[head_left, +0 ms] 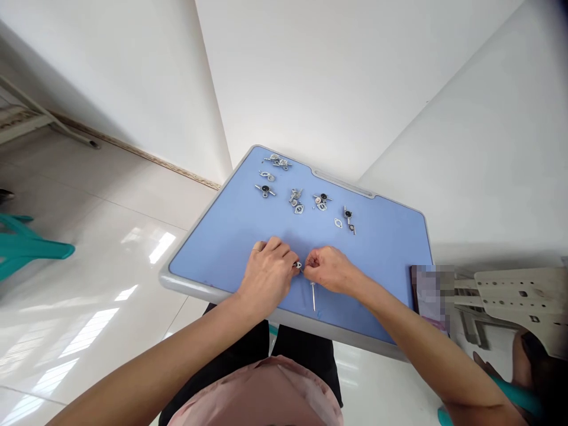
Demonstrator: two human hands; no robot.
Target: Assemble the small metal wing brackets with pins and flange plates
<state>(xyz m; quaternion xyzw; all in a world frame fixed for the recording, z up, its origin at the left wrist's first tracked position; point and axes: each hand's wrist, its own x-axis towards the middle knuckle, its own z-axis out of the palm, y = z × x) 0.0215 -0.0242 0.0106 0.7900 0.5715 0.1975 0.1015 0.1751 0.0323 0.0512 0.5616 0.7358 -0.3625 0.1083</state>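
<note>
My left hand (271,269) is closed, its thumb and fingers pinching a small silvery metal fitting (297,265) with a flange just above the near part of the blue table. Close beside it, my right hand (331,269) has curled fingers, their tips almost touching the fitting. A screwdriver (313,297) extends from under the right hand, its thin shaft pointing toward my body and its handle mostly hidden by the fingers. Whether the right fingertips also pinch a tiny part cannot be made out.
Small metal parts (279,162) lie in groups along the far half of the blue table (213,248). Among them are black-centred pieces (265,190) and a flat oval plate (338,223). A pixelated object (432,296) sits at the right edge. A teal stool (31,245) stands left.
</note>
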